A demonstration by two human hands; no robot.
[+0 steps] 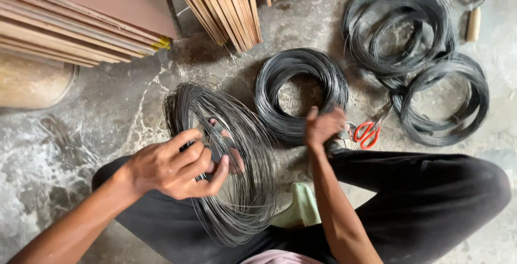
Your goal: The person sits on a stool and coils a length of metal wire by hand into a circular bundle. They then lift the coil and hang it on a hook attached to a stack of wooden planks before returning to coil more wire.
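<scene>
Black binding wire coil (226,161) stands upright over the person's lap, left hand (172,169) clamped around its near strands, fingers curled through the loop, forearm coming in from lower left. Right hand (323,125) is well apart from the left, raised and fisted, apparently pinching a strand end, though blur means I cannot tell for sure; its forearm is near vertical. Risk: loose turns look springy, so if the left grip slackens they could fan out, tangle, or whip toward the red-handled scissors (369,133) lying beside the flat coil (300,94) on the concrete floor (107,113).
</scene>
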